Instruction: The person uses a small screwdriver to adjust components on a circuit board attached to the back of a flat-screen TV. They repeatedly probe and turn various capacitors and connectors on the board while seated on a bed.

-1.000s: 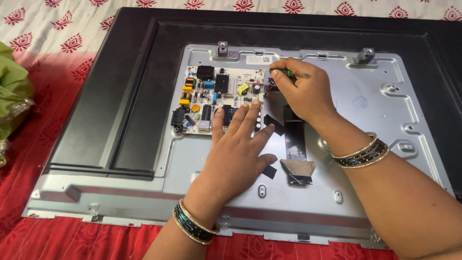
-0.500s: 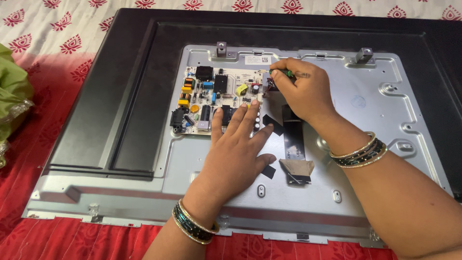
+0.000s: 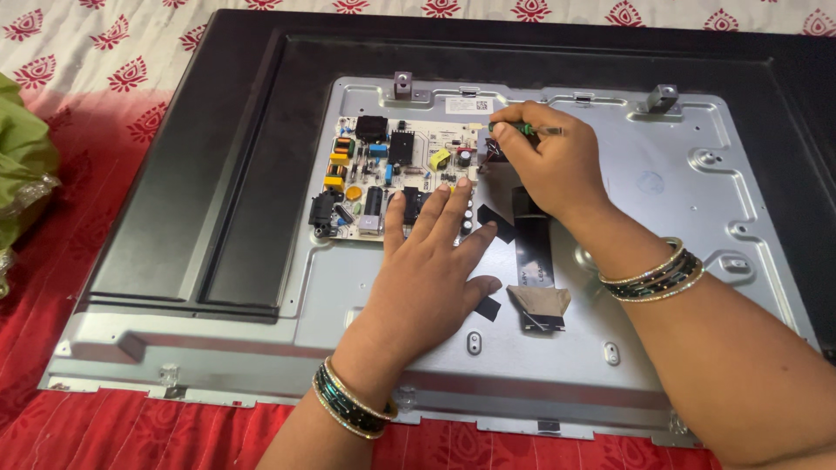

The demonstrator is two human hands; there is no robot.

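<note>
A flat-screen television lies face down, its silver metal back plate [image 3: 679, 200] bared inside a black frame [image 3: 218, 174]. A white circuit board [image 3: 383, 170] with coloured parts sits on the plate. My left hand [image 3: 431, 274] lies flat, fingers spread, its fingertips pressing the board's lower right edge. My right hand [image 3: 549, 161] grips a green-handled screwdriver [image 3: 514, 128] with its tip down at the board's upper right corner. A black flat ribbon cable [image 3: 533, 252] runs from under my right hand down to a taped connector.
The television rests on a red and white cloth with a red flower print [image 3: 96, 61]. A green cloth bundle [image 3: 22, 161] lies at the left edge. Two metal mounting posts [image 3: 402, 84] [image 3: 662, 97] stand on the plate's far side.
Both hands hold the same places on the board. The view has shifted slightly; nothing else has visibly moved.
</note>
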